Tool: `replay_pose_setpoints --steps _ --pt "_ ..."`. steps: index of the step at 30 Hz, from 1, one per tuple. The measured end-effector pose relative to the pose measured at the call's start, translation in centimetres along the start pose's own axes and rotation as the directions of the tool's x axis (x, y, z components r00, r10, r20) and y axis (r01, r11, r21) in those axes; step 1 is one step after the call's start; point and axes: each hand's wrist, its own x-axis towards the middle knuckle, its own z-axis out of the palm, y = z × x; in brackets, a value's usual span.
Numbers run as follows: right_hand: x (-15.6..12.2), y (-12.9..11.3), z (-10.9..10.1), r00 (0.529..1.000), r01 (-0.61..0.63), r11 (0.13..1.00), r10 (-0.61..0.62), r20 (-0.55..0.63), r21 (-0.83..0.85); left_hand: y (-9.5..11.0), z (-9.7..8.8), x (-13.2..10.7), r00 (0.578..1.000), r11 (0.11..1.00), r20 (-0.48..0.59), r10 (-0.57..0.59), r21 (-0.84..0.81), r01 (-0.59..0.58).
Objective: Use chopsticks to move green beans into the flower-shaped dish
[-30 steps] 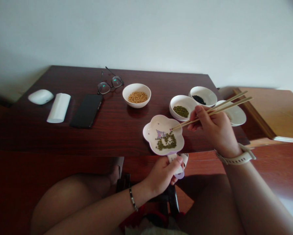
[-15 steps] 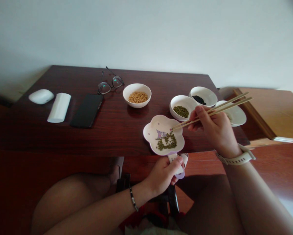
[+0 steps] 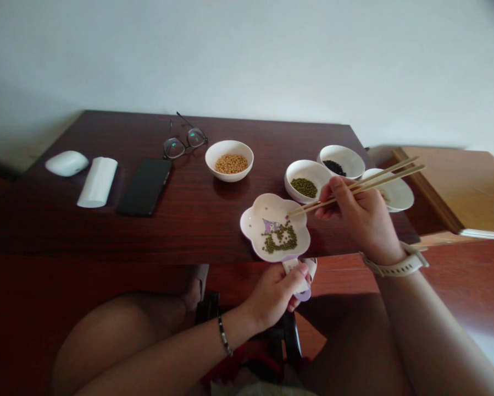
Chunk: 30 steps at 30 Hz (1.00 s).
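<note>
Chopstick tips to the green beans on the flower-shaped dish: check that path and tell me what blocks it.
Nothing visible blocks it. The tips of the bamboo chopsticks, held in the right hand, sit over the flower-shaped dish, with the green mung beans lying just ahead of them on the dish.

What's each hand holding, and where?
Right hand grips wooden chopsticks around their middle. Left hand appears to hold the flower-shaped dish by a tab at its near edge.
</note>
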Motion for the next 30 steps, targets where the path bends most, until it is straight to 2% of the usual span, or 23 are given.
replay_pose_setpoints --steps 10,19,24,27,30 --pt "0.1 -0.2 0.1 0.999 -0.027 1.0 0.027 0.029 0.011 0.1 -0.1 -0.1 1.0 1.0 0.012 0.008 0.024 -0.008" --pt "0.4 0.5 0.2 0.999 -0.038 0.999 0.039 -0.021 0.029 0.2 0.0 0.0 1.0 1.0 0.014 0.005 0.023 -0.006" --pt "0.4 0.6 0.3 0.996 -0.059 0.989 0.066 -0.056 0.132 0.4 -0.1 -0.1 1.0 1.0 0.021 -0.002 0.026 0.001" --pt "0.5 0.3 0.0 0.989 -0.062 0.961 0.096 -0.116 0.27 0.4 -0.1 -0.1 1.0 0.999 0.02 0.001 0.033 -0.001" --pt "1.1 0.3 -0.5 0.96 0.038 0.921 0.074 -0.271 0.387 0.4 -0.2 -0.2 1.0 0.999 0.023 0.004 0.045 -0.005"
